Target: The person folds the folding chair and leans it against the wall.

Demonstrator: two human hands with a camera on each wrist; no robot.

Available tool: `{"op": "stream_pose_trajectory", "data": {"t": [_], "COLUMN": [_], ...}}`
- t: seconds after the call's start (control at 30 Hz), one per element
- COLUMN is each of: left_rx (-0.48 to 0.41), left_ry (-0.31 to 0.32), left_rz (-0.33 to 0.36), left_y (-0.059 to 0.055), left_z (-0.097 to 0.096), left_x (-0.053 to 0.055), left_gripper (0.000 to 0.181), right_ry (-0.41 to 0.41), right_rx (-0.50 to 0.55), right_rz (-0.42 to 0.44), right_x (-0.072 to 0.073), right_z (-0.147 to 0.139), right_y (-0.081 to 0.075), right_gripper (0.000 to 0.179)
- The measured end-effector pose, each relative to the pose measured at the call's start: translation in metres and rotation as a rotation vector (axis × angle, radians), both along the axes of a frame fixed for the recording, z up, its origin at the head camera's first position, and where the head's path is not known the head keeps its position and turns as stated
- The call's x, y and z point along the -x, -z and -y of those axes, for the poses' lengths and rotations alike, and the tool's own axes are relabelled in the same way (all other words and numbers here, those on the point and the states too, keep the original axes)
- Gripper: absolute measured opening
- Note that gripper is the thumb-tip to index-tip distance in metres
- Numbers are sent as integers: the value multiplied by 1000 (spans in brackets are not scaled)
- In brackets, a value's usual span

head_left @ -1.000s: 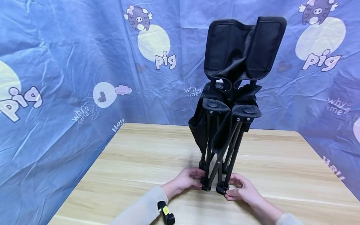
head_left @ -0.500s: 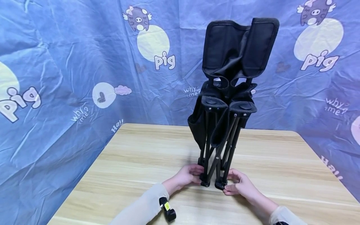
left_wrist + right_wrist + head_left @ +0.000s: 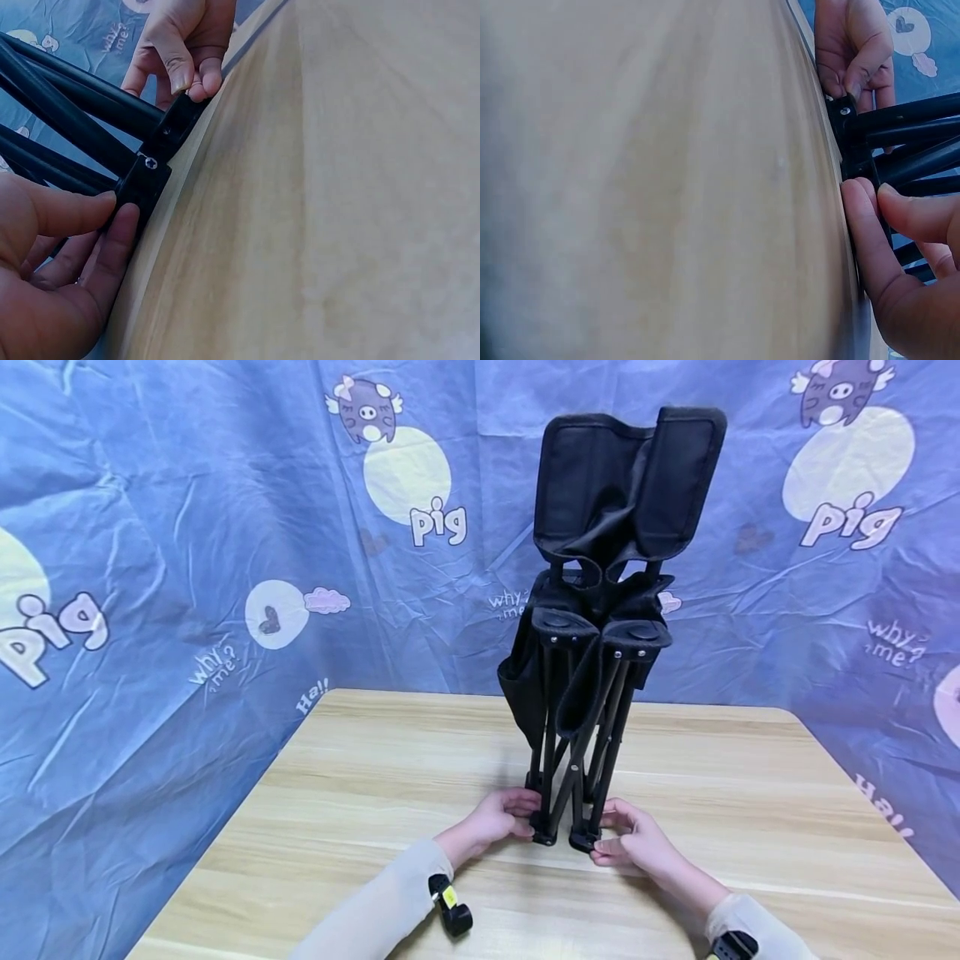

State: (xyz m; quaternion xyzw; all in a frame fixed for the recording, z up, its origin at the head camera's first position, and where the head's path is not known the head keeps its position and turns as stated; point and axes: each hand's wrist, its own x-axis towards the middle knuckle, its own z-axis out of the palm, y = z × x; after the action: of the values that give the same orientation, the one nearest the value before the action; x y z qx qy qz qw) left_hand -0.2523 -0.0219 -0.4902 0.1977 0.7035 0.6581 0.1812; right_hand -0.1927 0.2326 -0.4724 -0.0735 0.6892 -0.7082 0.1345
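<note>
A black folding camp chair (image 3: 592, 502) stands upright, folded, on the wooden table, its fabric bunched at the top and its crossed metal legs (image 3: 573, 768) below. At its near left plastic foot (image 3: 544, 837) is my left hand (image 3: 491, 820), which pinches the foot between thumb and fingers; the left wrist view shows this foot (image 3: 142, 187) close up. My right hand (image 3: 637, 839) grips the near right foot (image 3: 582, 842) the same way, thumb and fingertips on its edge in the right wrist view. The two near feet stand slightly apart. The far feet are partly hidden behind the legs.
The light wooden table (image 3: 390, 760) extends around the chair on all sides. A blue curtain (image 3: 187, 527) printed with pigs and words hangs behind it and along both sides. Black wrist devices (image 3: 452, 906) are strapped over the sleeves.
The chair has shifted away from me and slightly left, and its top leans less to the right. Both hands have moved forward with it, keeping hold of the near feet.
</note>
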Motion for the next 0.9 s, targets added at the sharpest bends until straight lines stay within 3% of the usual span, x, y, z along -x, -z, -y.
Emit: {"op": "stream_pose_trajectory", "data": {"t": [0.33, 0.9], "left_rx": [18, 20], "left_ry": [-37, -68], "left_rz": [6, 10], "left_y": [-5, -2], "left_z": [-2, -4], "left_x": [7, 27], "left_gripper": [54, 56], "right_ry": [6, 29], "right_rx": [-2, -9], "right_rz": [-12, -3], "right_x": [11, 30], "right_z": [2, 6], "right_y": [0, -2], "right_gripper": [56, 53]}}
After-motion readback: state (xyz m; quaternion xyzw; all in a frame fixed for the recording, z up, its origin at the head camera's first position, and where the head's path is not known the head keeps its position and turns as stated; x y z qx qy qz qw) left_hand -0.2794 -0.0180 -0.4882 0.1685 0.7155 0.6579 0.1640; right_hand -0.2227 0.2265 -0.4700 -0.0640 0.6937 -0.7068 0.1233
